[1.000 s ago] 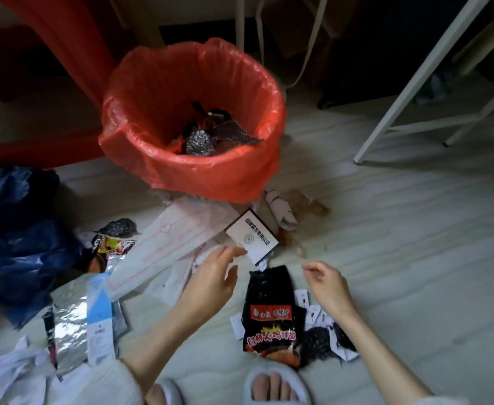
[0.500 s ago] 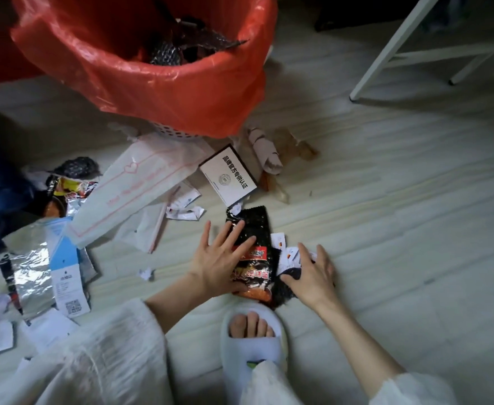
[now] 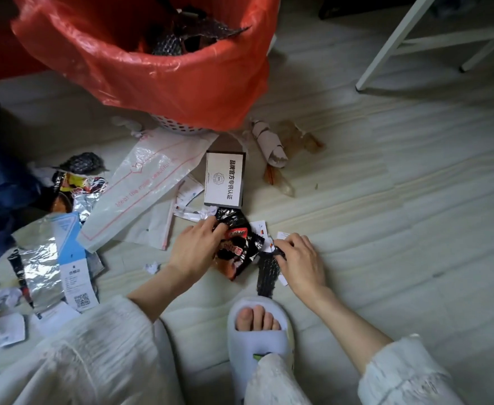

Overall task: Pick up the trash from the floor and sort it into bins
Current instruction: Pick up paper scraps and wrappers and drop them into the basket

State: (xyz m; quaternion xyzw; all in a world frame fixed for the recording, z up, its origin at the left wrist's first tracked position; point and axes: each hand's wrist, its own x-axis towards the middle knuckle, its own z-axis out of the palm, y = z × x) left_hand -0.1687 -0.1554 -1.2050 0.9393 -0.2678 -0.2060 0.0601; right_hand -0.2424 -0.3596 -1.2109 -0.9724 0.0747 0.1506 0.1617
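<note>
Pinching: left hand (image 3: 194, 247) grips black snack wrapper (image 3: 235, 248), right hand (image 3: 299, 258) pinches black mesh scrap (image 3: 266, 273), gathering both likely for red-lined bin (image 3: 152, 68).

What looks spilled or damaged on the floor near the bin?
A torn cardboard tube lies beside the red-lined bin, with brownish crumpled film and a few small specks on the floor around it. Nearby, the black snack wrapper is crumpled in the left hand.
</note>
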